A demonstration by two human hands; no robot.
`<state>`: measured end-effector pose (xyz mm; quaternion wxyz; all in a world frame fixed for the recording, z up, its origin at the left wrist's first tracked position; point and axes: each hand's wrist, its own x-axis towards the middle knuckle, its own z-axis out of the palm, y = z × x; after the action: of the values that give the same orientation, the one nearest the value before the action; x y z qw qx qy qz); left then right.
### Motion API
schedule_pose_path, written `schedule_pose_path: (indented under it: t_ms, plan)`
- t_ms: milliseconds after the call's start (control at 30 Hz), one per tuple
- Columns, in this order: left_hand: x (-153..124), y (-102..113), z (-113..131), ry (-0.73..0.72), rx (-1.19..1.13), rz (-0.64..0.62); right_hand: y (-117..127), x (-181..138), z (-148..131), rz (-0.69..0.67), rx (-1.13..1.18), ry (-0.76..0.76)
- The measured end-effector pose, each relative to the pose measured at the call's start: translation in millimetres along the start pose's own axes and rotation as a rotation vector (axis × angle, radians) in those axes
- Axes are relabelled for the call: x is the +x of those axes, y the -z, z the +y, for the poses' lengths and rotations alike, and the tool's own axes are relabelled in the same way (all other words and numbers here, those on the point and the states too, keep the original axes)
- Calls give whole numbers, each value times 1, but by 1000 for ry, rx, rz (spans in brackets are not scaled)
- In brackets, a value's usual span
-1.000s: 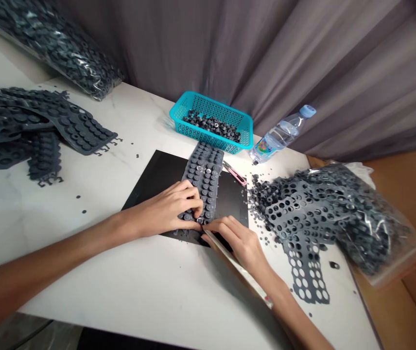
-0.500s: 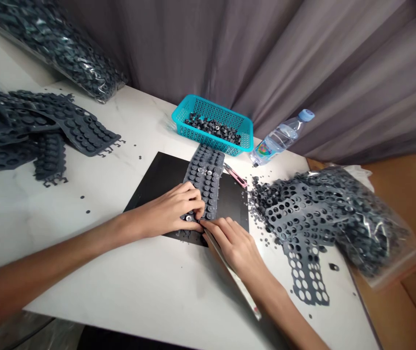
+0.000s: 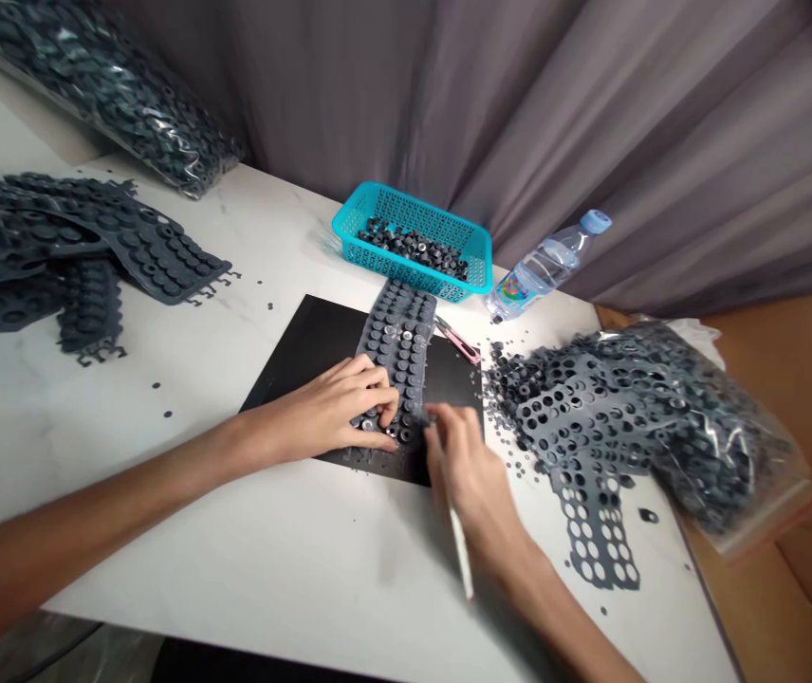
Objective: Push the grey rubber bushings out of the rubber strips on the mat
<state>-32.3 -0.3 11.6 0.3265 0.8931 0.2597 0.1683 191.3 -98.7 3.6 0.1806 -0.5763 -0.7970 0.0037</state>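
Dark grey studded sheet (image 3: 406,356) lies lengthwise on the black mat (image 3: 292,356), near end by the left hand, far end just beside the teal basket (image 3: 378,261); can't tell if those 2 touch. Left hand (image 3: 353,403) rests over the sheet's near left part, fingers bent, thumb stretched along the near edge; can't tell if it pinches anything. Right hand (image 3: 467,455) is closed around a slim white tool (image 3: 460,545), just right of the sheet; tip is blurred, contact unclear.

Handling, my judgement: sheet looks light, rubbery and floppy, likely to bend or slide if held at only 1 point. Not brittle, but the thin edges could tear. Matte surface, probably not very slippery. Best hold: flat press on the base between stud rows, close to the near end, or a pinch on the side margin; avoid pulling on single studs. White tool looks light and stiff, best held near its far end, fingers clear of the tip. Punched sheets (image 3: 598,398) on the right of the tabletop (image 3: 235,541) look thinner, floppier.
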Motion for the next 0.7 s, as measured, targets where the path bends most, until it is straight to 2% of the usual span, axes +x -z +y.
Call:
schedule_pose_path:
  t_ms: [100,167,267,333,433,500,600,700]
  plan:
    - [0,0,-1,-14,-9,-17,12,1,25,123,-75,-193]
    - [-1,0,-2,-33,-10,-22,21,-1,46,83,-167,-300]
    - [-2,1,-3,-66,-3,-7,31,-3,68,44,-216,-324]
    - [-2,1,-2,-76,11,-1,35,-3,68,22,-106,-296]
    - [-2,1,0,-56,26,11,39,1,50,-84,216,-218]
    - [-1,1,1,-46,33,17,39,4,35,-134,370,-80]
    - [0,0,1,-49,61,1,36,5,20,-153,447,64]
    - [1,-1,0,-44,77,-9,32,5,19,-147,455,126]
